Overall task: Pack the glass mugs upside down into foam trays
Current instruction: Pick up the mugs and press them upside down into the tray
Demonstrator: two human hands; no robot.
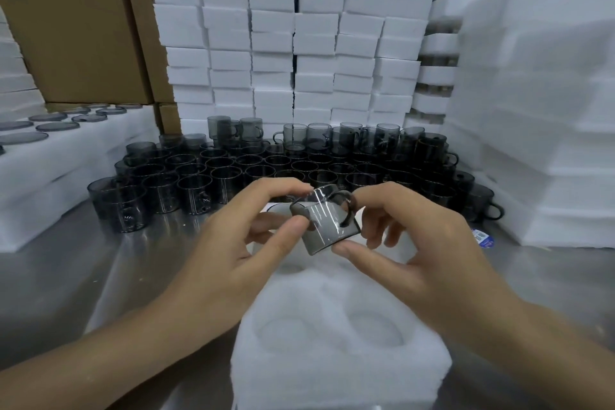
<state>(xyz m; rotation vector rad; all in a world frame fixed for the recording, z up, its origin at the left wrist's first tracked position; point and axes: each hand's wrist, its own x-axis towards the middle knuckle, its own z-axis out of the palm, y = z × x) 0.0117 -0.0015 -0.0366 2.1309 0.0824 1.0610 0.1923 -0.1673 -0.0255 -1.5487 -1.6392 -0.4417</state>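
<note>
Foam tray under tilted mug

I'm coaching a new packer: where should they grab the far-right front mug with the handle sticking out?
By its handle, coming from the right. The far-right mug stands upright at the batch's edge, handle pointing outward, while other mugs crowd its left side. Likely the freest approach.

Single head view, wide-angle, looking forward and down from close above. Left hand and right hand sit mid-frame, glass mug pinched between them. Forearms enter from the bottom corners. Foam tray just below hands, mug rows beyond them, foam stacks farther back.
</note>
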